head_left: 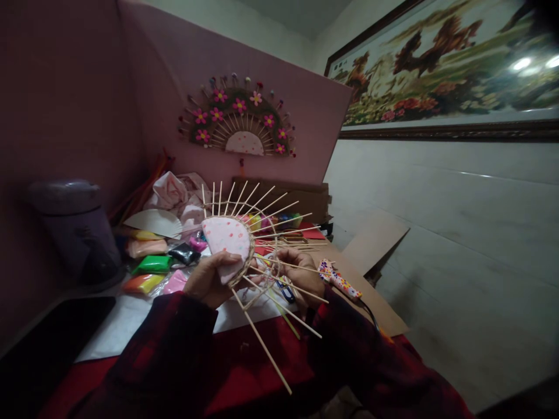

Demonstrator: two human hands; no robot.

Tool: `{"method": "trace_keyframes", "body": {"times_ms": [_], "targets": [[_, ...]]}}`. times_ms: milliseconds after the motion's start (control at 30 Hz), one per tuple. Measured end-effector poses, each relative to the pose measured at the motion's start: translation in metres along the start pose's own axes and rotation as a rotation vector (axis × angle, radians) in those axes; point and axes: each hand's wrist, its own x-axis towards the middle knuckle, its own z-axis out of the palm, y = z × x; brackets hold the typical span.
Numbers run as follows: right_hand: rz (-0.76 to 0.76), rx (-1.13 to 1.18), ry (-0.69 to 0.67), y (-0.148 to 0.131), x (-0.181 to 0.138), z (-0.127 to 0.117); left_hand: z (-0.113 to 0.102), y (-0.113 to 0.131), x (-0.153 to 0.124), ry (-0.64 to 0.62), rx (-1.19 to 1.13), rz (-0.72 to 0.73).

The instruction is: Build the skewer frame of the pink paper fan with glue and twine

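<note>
My left hand grips the lower edge of a fan frame, thumb on its spotted, half-round pink padded centre. Thin wooden sticks radiate from the padding, and the frame is tilted with its sticks toward the right. A band of twine edges the padding, and a second line of twine runs in a wider arc across the sticks. Over at the right, my right hand pinches the twine by the lower sticks, its fingers closed and partly behind them.
Packets of coloured clay lie on the left of the table, near a large lidded cup. A flower-patterned glue gun rests on cardboard at the right. Behind, a finished flowered fan hangs on a pink board.
</note>
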Motion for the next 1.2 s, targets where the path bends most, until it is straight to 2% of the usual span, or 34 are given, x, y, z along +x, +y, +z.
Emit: {"method": "trace_keyframes", "body": {"times_ms": [67, 233, 367, 467, 633, 767, 933, 1033, 1100, 1200], "targets": [[0.013, -0.021, -0.033, -0.007, -0.008, 0.000, 0.000, 0.000, 0.001, 0.006, 0.004, 0.011], [0.062, 0.123, -0.141, -0.021, -0.021, -0.003, -0.001, 0.000, 0.001, 0.020, 0.010, 0.024], [-0.008, 0.138, -0.200, -0.022, -0.021, -0.005, -0.002, -0.001, 0.002, 0.005, 0.022, 0.030], [-0.003, 0.166, -0.218, -0.019, -0.019, -0.005, -0.001, 0.000, 0.001, 0.034, 0.024, 0.040], [0.041, 0.111, -0.158, -0.019, -0.021, -0.003, 0.001, 0.001, 0.001, 0.040, 0.027, 0.029], [-0.040, 0.019, -0.103, -0.019, -0.022, 0.000, 0.002, 0.001, 0.001, 0.079, 0.020, 0.026], [-0.185, -0.097, 0.185, -0.009, -0.026, -0.003, 0.000, 0.001, 0.001, 0.075, -0.026, 0.043], [-0.115, -0.172, 0.128, -0.003, -0.036, -0.003, -0.001, 0.003, 0.002, 0.061, -0.045, 0.053], [-0.131, -0.193, 0.067, -0.001, -0.043, -0.001, 0.000, 0.004, 0.002, 0.057, -0.056, 0.050], [-0.101, -0.083, 0.027, -0.004, -0.051, 0.007, 0.001, 0.004, 0.002, 0.059, -0.064, 0.050]]}}
